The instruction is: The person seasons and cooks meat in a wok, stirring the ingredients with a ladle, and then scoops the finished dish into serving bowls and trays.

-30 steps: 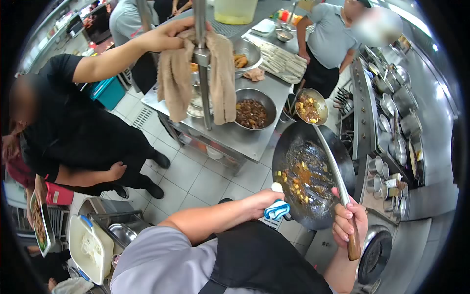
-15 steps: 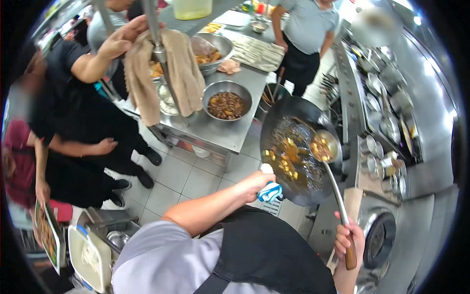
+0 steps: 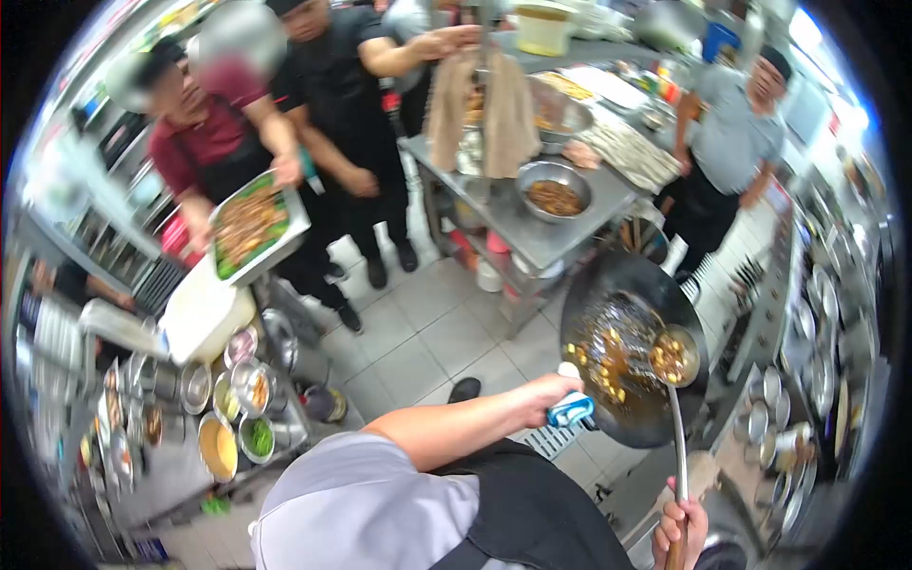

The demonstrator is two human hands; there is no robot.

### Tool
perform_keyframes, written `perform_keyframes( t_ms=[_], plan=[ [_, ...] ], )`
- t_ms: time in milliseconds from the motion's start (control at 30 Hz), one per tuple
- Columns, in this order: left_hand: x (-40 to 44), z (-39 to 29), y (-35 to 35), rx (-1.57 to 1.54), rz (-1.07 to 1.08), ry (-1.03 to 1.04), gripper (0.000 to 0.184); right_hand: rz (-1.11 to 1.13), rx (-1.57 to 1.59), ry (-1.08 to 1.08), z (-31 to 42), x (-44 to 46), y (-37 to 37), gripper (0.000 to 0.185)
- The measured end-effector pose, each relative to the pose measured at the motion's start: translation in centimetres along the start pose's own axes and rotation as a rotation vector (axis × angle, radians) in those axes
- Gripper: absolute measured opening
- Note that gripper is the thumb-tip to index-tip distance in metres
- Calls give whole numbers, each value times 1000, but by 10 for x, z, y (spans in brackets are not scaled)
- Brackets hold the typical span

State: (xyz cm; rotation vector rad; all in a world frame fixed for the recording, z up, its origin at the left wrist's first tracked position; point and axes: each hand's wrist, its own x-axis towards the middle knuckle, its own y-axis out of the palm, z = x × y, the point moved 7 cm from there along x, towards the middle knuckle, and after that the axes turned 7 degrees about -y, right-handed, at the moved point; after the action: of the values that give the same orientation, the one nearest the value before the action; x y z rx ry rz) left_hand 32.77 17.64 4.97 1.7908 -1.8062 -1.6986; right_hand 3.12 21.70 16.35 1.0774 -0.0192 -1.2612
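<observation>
My left hand [image 3: 553, 399] is closed at the near edge of a dark wok [image 3: 613, 271], gripping its handle with a folded blue-and-white cloth [image 3: 572, 410]. Dark, glossy sauce [image 3: 606, 342] with yellowish pieces coats the inside of the tilted wok. In my right hand [image 3: 684, 532] is the wooden end of a long-handled ladle [image 3: 676, 418]. The ladle's bowl rests inside the wok at its right side and contains brown chunks in sauce [image 3: 668, 359]. The wok is held up off the stove, over the floor.
Ahead, a steel table [image 3: 608, 204] bears a metal bowl of brown food [image 3: 568, 173] and hanging beige towels [image 3: 510, 114]. A co-worker at left holds a food tray [image 3: 249, 228]. Several bowls of ingredients [image 3: 218, 446] stand at lower left; the stove [image 3: 750, 332] runs along the right.
My view has swung left, bringing the co-worker's tray and the ingredient bowls into fuller sight. Both hands keep hold of the wok and ladle.
</observation>
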Motion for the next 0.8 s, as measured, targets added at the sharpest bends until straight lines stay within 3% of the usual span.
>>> perform_keyframes(
  t_ms=[100,433,467,533,667,800],
  plan=[
    [-44,2,28,2,2,95,6,32,-40,38,4,-1,3,46],
    [-35,30,28,79,-5,31,10,6,19,19,-4,-26,8,45],
    [-30,31,28,95,30,17,11,85,-26,3,0,-22,-8,45],
    [-15,36,28,97,121,-2,16,43,-4,-48,-4,-30,-12,44],
    [0,41,19,148,58,-49,16,3,-5,-107,-11,-47,-6,43],
    [-5,39,39,145,147,-95,16,-74,16,-143,-14,-63,-15,43]
  ],
)
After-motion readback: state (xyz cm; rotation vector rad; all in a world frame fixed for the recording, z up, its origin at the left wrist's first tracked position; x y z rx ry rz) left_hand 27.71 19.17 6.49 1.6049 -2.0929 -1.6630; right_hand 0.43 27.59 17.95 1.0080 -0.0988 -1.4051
